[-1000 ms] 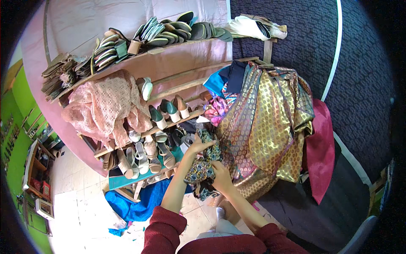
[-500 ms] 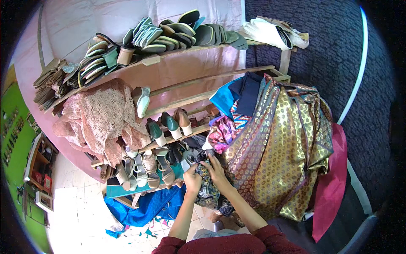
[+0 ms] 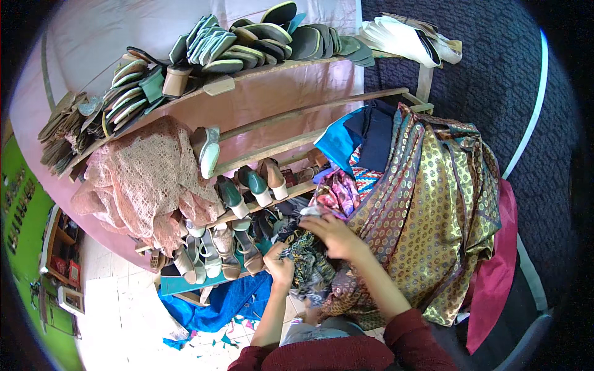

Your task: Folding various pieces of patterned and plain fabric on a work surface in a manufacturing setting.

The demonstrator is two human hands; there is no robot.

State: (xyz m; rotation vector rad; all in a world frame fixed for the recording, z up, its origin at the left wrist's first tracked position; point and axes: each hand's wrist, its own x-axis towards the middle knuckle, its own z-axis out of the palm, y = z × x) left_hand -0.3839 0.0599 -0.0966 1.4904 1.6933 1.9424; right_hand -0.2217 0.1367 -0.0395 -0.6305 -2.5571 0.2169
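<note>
A dark cloth with a small multicoloured pattern (image 3: 309, 263) hangs bunched in front of the lower shelf. My left hand (image 3: 279, 266) is closed on its left edge, thumb up. Above the cloth's upper right side is my right hand (image 3: 337, 237), its fingers stretched out to the left and partly blurred. Whether its fingertips touch the cloth is unclear. Right behind that hand lies a pink and purple printed cloth (image 3: 337, 191). A large gold and mauve patterned fabric (image 3: 433, 216) drapes down beside my right forearm.
Shoe soles (image 3: 306, 43) line the top wooden shelf. Heeled shoes (image 3: 253, 182) stand on the racks below, beside a pink lace cloth (image 3: 145, 173). Blue fabric (image 3: 216, 306) and scraps lie on the floor. A magenta cloth (image 3: 495, 266) hangs at the right.
My right hand has let go of the patterned cloth and moved right, its fingers now straightened. My left hand keeps hold, slightly lower. The whole view has shifted a little.
</note>
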